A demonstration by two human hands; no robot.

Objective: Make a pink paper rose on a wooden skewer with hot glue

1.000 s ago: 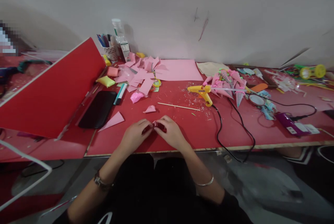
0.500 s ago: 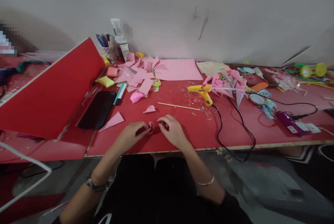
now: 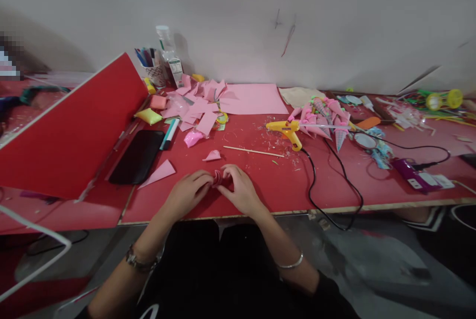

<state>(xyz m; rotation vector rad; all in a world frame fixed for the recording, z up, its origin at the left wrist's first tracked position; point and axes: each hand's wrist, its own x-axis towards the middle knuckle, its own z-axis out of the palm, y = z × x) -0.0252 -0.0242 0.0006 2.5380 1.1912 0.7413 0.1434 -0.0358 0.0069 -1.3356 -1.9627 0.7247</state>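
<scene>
Between my two hands is a small rolled pink paper coil (image 3: 217,178), near the table's front edge. My left hand (image 3: 189,191) pinches its left side with thumb and fingers. On the other side, my right hand (image 3: 240,189) has its thumb and fingertips closed on the coil's right edge. Just beyond the hands lies a small curled pink paper scrap (image 3: 212,155). A pink paper triangle (image 3: 159,174) rests flat to the left, close to a black phone (image 3: 138,156). Behind the right hand a thin wooden stick (image 3: 253,151) lies crosswise.
A yellow glue gun (image 3: 285,131) with a black cord lies right of centre, before a pile of pink paper cones (image 3: 323,118). Cut pink paper pieces (image 3: 201,106) and a pink sheet (image 3: 255,98) lie at the back. A red board (image 3: 80,135) leans at left.
My right hand has moved left to the coil and closed on its right side. My left hand still holds the coil, which appears turned slightly.
</scene>
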